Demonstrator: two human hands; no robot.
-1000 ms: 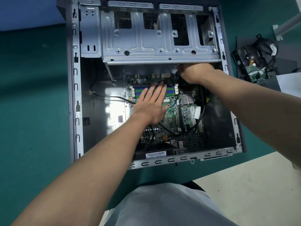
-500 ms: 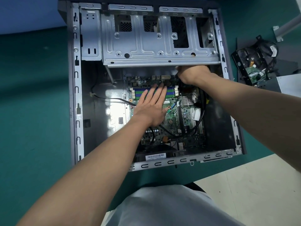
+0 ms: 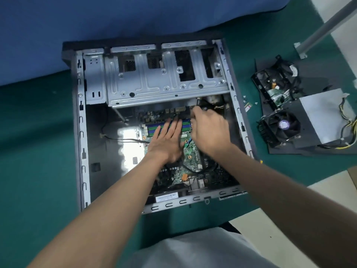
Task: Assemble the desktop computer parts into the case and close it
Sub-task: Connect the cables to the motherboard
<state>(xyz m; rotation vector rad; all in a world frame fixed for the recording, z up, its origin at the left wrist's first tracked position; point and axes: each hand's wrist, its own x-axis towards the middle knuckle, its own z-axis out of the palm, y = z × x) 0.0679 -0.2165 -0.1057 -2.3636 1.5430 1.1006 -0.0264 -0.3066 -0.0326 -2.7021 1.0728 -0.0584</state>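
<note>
Fingers [image 3: 195, 113] of right hand [image 3: 210, 130] back from cage [image 3: 166, 84]

A single camera rides on the person's head, looking forward and steeply down along both forearms. It sits close over the work. The left hand [image 3: 166, 144] and right hand [image 3: 210, 132] land near the middle of the frame, with the open case [image 3: 81, 132] spread all round them. The green bench [image 3: 38, 151] runs out to either side of the hands. Nearer than the hands, the person's grey clothing [image 3: 193, 248] fills the bottom edge, and the wide lens bows the outer lines.
</note>
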